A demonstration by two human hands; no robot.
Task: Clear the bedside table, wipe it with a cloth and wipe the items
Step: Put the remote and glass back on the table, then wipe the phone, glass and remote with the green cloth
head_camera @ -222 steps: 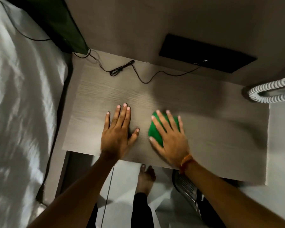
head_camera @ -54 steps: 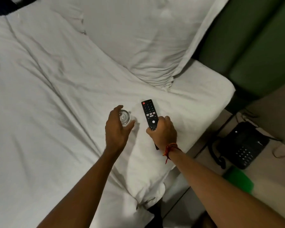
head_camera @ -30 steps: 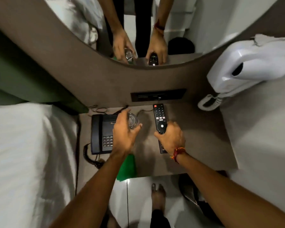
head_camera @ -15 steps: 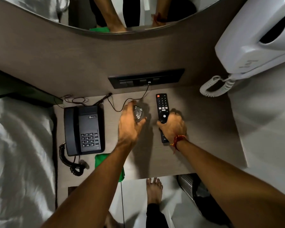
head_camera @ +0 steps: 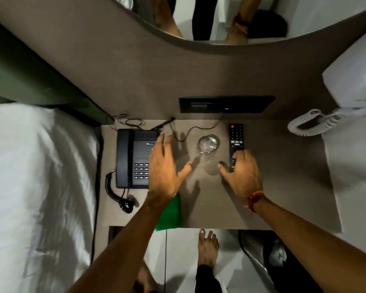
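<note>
The wood-grain bedside table (head_camera: 283,187) carries a black desk phone (head_camera: 133,157) at its left, a clear glass (head_camera: 208,143) standing upright in the middle and a black remote (head_camera: 236,136) lying flat just right of the glass. A green cloth (head_camera: 171,214) lies at the front edge, partly under my left forearm. My left hand (head_camera: 163,172) hovers open between phone and glass, touching neither. My right hand (head_camera: 241,176) is spread palm down over the remote's near end, fingers loose and blurred.
A white bed (head_camera: 40,187) borders the table's left side. A white wall-mounted dryer (head_camera: 351,81) with a coiled cord (head_camera: 311,123) hangs at the right. A dark socket panel (head_camera: 226,104), a thin cable (head_camera: 190,132) and a mirror (head_camera: 209,17) sit behind. A bin (head_camera: 262,250) stands below.
Both hands carried the glass and the remote from the bed to the table. Since half a second ago my left hand has let go of the glass and moved left; my right hand's grip has loosened.
</note>
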